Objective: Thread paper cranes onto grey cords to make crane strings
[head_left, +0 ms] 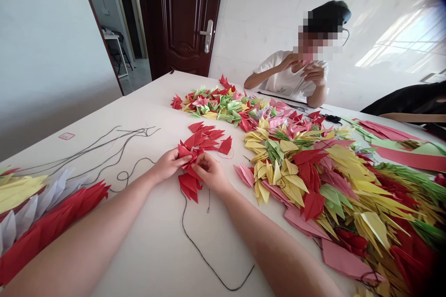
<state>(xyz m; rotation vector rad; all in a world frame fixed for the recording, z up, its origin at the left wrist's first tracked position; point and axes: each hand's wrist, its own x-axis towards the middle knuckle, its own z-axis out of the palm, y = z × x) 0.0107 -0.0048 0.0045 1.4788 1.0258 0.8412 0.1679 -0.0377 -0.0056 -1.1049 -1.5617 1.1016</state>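
My left hand (169, 163) and my right hand (210, 172) meet over the white table (146, 250), both pinched on a small cluster of red folded paper pieces (190, 181). A dark string (209, 260) runs from under that cluster toward me across the table. Just beyond my fingers lies a loose group of red folded pieces (205, 138).
A big heap of red, yellow, green and pink folded pieces (334, 181) covers the right side. A second heap (223, 104) lies farther back. Strung rows of red, white and yellow pieces (42, 213) sit at left, beside loose dark strings (114, 148). A person (296, 74) sits across the table.
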